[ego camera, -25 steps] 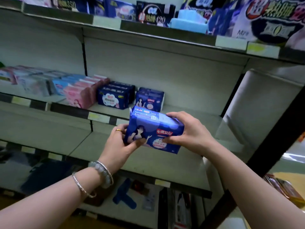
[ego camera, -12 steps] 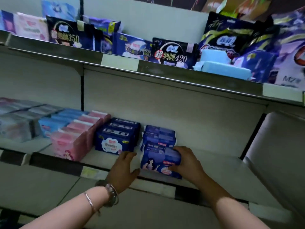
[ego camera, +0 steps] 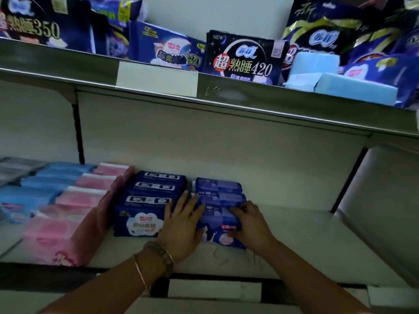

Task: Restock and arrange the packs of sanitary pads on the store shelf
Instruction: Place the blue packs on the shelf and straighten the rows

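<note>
In the head view I am seeing both forearms reaching up from the bottom edge to the middle shelf. The left hand is lying flat, fingers straight and close together, pressing against the left end of the front blue pack, in the gap beside the dark blue packs. The right hand is curling over the pack's right end, thumb on its front face, gripping it. The pack is standing on the shelf at the front of its row, touching the matching packs behind it. On the left wrist, bracelets are showing. Pink packs are lining the shelf further left.
</note>
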Demonstrator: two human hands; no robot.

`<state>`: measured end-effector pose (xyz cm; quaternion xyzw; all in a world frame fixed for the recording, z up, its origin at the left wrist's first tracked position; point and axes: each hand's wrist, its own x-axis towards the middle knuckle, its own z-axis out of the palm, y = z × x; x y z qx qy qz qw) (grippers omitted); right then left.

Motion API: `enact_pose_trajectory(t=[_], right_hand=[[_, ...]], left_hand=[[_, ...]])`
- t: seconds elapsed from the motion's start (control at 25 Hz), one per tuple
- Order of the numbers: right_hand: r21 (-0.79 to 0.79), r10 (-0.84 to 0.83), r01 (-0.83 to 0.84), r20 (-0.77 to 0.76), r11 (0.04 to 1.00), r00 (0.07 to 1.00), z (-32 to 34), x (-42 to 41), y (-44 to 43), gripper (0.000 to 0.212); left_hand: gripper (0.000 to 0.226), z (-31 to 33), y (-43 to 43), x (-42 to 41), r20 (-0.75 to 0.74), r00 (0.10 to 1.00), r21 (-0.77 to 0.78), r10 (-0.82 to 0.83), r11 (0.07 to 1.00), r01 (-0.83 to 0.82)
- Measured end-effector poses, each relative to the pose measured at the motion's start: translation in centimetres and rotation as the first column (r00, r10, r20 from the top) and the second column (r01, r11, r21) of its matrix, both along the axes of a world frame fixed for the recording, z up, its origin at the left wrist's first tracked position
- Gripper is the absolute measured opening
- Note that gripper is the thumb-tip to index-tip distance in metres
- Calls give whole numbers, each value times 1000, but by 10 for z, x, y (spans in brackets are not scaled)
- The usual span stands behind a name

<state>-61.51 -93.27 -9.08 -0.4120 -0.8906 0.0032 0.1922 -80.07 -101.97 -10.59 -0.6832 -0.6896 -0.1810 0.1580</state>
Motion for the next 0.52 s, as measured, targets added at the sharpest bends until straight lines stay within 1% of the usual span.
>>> enact_pose_trajectory(t=[0.04,0.12,0.2,0.24,0.28,0.36,0.44,0.52], right_hand=[[-3,-17,17,-14,1000,1000,-4,-2,3,66],[-1,-25,25,-4,1000,1000,-7,-4,8,65],[4,-38,38,-29,999,999,-7,-7,8,66],[16,-54,55,-37,998,998,-5,-9,6,65],[-2,-60,60,-37,998,998,-5,-10,5,65],[-22,-54,53,-52,998,997,-2,-11,6,65],[-43,-62,60,-32,997,998,-1,-11,4,67],[-62,-65,65,4,996,998,-2,-9,3,72]], left_hand=[[57,1,5,1,-52,999,-5,4,1000,-4],[54,0,13,3,-124,992,-86,1,996,-12],[53,-7,20,3,-149,989,-176,-5,984,-21],[55,-8,22,1,-138,990,-201,0,979,-28],[63,-10,25,1,-124,992,-207,7,978,-33],[77,-10,31,-1,-79,997,-173,19,984,-33],[79,-10,31,-1,-18,1000,-169,26,985,-28],[78,-4,23,4,-29,1000,-138,6,990,-10]])
